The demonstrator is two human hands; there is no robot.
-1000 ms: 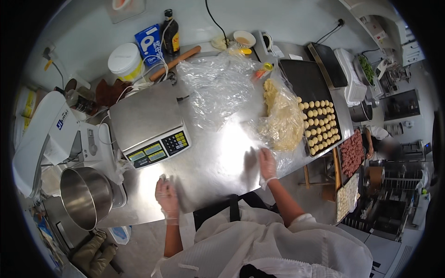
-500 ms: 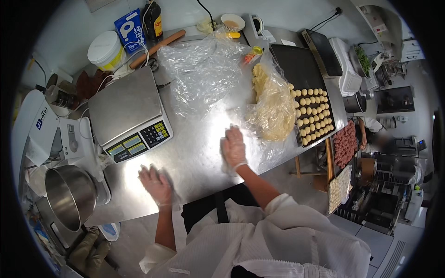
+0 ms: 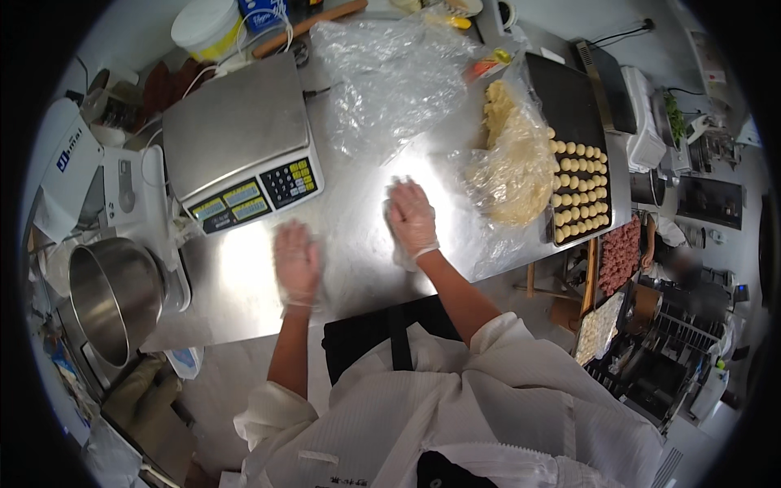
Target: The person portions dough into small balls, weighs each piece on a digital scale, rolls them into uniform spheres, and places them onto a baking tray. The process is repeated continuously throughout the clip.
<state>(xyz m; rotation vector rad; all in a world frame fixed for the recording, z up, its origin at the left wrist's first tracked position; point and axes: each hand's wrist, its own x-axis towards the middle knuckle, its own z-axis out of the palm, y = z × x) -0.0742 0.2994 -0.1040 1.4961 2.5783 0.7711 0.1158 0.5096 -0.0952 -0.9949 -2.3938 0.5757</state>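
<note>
My left hand (image 3: 297, 262), in a clear plastic glove, is blurred over the steel table (image 3: 350, 281), just in front of the scale; its fingers look stretched out. Palm down, my right hand (image 3: 412, 218) wears the same kind of glove and has its fingers apart near the table's middle. No object shows in either hand. To the right of my right hand lies a mass of pale yellow dough (image 3: 521, 183) partly covered with clear plastic. Beyond it a dark baking tray (image 3: 561, 89) carries rows of small round dough balls (image 3: 579, 185).
A digital scale (image 3: 236, 130) stands left, beside a mixer (image 3: 81, 154) and steel bowl (image 3: 118, 297). Crumpled clear plastic (image 3: 390, 89), a rolling pin (image 3: 313, 24) and a white tub (image 3: 203, 28) lie farther back. Another person (image 3: 671, 232) is by a tray of reddish pieces (image 3: 621, 256).
The view has shifted, so the table sits higher in it. My left hand has moved forward and right, closer to the scale's front and my right hand, which stays in about the same place.
</note>
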